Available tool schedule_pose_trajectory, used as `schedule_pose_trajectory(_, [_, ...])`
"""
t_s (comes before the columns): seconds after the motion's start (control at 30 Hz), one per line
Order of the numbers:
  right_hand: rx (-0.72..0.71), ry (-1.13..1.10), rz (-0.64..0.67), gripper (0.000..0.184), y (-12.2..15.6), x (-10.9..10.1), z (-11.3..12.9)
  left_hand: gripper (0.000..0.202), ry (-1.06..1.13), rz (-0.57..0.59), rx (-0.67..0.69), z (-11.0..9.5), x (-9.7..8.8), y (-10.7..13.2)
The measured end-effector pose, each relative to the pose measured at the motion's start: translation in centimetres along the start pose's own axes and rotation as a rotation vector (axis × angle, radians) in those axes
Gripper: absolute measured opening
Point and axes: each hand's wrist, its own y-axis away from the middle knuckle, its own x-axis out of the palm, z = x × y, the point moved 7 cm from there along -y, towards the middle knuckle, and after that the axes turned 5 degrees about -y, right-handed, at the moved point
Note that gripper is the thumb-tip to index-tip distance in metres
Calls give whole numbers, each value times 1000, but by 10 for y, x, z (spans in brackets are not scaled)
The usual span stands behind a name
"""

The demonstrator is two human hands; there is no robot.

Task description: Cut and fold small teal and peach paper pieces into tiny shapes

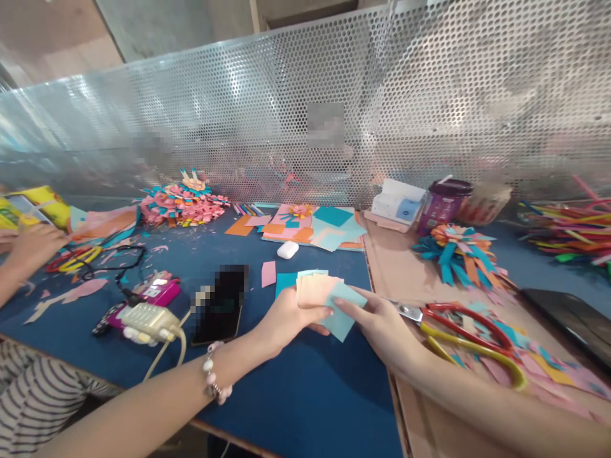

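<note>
— What was everything made of?

— Mostly thin, matte paper, flat and uncreased. The paper squares (pixel 319 289) made a small fanned stack with peach on top and pale-blue and teal edges showing behind. Under them was a smooth dark-blue table (pixel 310 394), with a sheet of brown cardboard (pixel 405 273) lying just to the right. A shiny perforated metal screen (pixel 405 95) stood at the back.

— And the hands?

— The left hand (pixel 286 318) was closed on the paper squares, with its thumb pressed across the top sheet. A beaded bracelet (pixel 213 381) was on that wrist. The right hand (pixel 379 327) pinched a light-blue square (pixel 344 313) at its right edge, the fingertips drawn close together.

— Where was the stack?

— It was over the middle of the table, near the cardboard's left edge. I could not tell whether it was touching the table top.

— Which way did it point?

— The light-blue square sat like a diamond, one corner towards the person, partly tucked under the peach sheet. The squares had no long side, but the fan spread left to right between the two hands.

— Was anything close by?

— Scissors (pixel 458 344) with red and yellow handles lay on the cardboard just beside the right hand. A dark phone (pixel 222 305) lay to the left of the left hand.
</note>
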Motion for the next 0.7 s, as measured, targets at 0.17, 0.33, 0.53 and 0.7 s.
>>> schedule_pose_trajectory(0.17, [-12, -90, -24, 31, 1, -3, -6, 40, 53, -26, -66, 5, 1, 3])
schedule_pose_trajectory(0.33, [-6, -82, -29, 24, 2, -4, -4, 37, -37, 6, -77, 5, 2, 4])
schedule_pose_trajectory(0.53, [-29, 55, -56, 27, 3, -4, 0, 39, -11, -15, -97, 9, 0, 6])
schedule_pose_trajectory(0.7, [-18, 91, -132, 34, 3, -11, -2, 36, -6, -70, -126, 10, -5, 6])
